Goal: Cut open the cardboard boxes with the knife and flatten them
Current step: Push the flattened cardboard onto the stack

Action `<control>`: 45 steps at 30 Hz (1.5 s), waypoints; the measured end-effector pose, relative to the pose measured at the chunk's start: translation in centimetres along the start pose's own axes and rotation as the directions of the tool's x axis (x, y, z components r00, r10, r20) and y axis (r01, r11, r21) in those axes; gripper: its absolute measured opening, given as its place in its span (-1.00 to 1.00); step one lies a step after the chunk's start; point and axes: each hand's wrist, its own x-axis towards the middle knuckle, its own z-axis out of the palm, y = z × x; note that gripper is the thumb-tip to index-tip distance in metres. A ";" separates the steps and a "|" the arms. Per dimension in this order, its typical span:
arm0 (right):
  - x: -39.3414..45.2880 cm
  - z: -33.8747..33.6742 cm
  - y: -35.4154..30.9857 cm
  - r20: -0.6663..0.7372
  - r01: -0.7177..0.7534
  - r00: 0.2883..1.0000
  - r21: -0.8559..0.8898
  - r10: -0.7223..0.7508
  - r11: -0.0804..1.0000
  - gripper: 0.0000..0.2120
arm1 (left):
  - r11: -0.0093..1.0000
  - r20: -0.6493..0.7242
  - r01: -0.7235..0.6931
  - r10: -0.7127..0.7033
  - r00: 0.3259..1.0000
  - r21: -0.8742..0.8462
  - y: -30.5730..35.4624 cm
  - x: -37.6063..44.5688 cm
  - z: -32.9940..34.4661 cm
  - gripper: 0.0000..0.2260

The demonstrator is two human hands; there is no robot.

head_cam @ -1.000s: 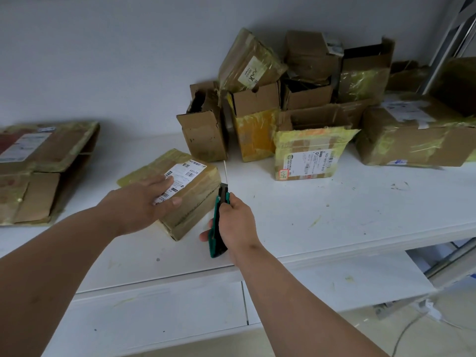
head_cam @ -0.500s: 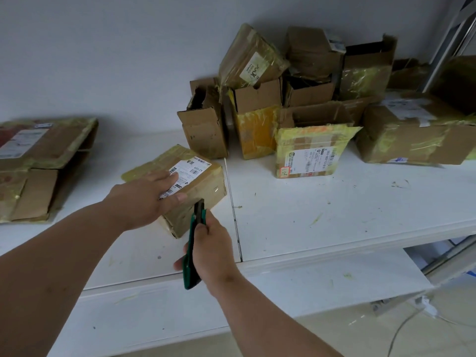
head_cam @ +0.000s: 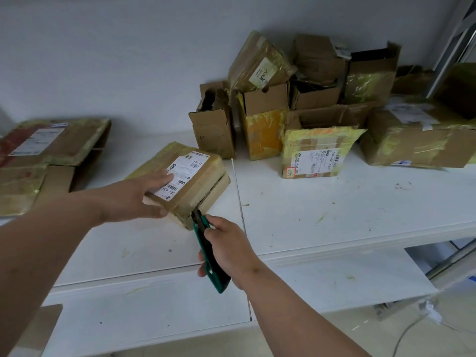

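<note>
A: Where is the box (head_cam: 188, 180) found?

B: It is set flat on the white shelf (head_cam: 334, 215), near the front, just left of the seam between the two shelf panels. A white label (head_cam: 184, 171) is seen on its top face.

A: And how is it placed relative to the left hand (head_cam: 139, 199)?

B: The near left corner of the box is covered by that hand. The fingers are laid nearly straight across the label, and the thumb is pressed against the near side face. Nothing is clasped; the box is merely held down.

A: What is held by the right hand (head_cam: 229, 249)?

B: A green knife (head_cam: 210, 253) is gripped, the fingers curled round its handle. The hand is kept just in front of the box's near right corner, and the knife's tip is met by the gap in the box's near side. The blade itself cannot be made out.

A: What else is seen?

B: A pile (head_cam: 309, 104) of opened and taped boxes is stacked at the back right against the wall, well apart from the hands. Flattened cardboard (head_cam: 38, 161) is laid at the far left.
</note>
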 end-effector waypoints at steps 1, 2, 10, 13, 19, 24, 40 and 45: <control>0.0 0.1 0.0 -0.009 -0.001 1.000 0.011 0.001 1.000 -0.62 | 0.996 -0.036 -0.015 0.018 0.999 0.091 -0.4 0.2 0.4 -0.21; 0.0 0.2 0.0 -0.014 -0.002 1.000 0.021 0.003 1.000 -0.61 | 0.987 -0.059 -0.018 0.027 0.998 0.160 -0.8 0.6 0.8 -0.14; -0.7 0.7 0.6 -0.035 -0.008 0.999 0.036 0.009 0.999 -0.60 | 0.901 -0.184 0.091 -0.013 0.983 0.424 1.3 1.4 1.6 -0.36; -1.1 0.4 0.7 -0.037 -0.014 0.999 0.079 0.017 0.997 -0.63 | 0.886 -0.198 0.112 -0.023 0.980 0.451 2.1 1.3 1.8 -0.32; -1.6 -1.2 0.6 -0.072 -0.042 0.996 0.102 0.050 0.994 -0.61 | 0.836 -0.258 0.154 -0.016 0.966 0.527 3.8 1.6 2.0 -0.22; -2.9 -3.1 0.2 -0.076 -0.033 0.996 0.149 0.044 0.988 -0.61 | 0.839 -0.301 0.176 -0.015 0.954 0.515 4.5 1.9 2.4 -0.23; -1.4 -4.9 4.1 -0.069 0.222 0.738 -0.915 -0.671 0.338 -0.42 | 0.885 -0.279 0.109 0.025 0.960 0.453 4.9 2.3 3.1 -0.43; -0.3 -5.1 4.5 -0.094 0.202 0.621 -0.940 -0.778 0.275 -0.53 | 0.885 -0.281 0.128 0.003 0.960 0.447 5.7 2.5 3.0 -0.43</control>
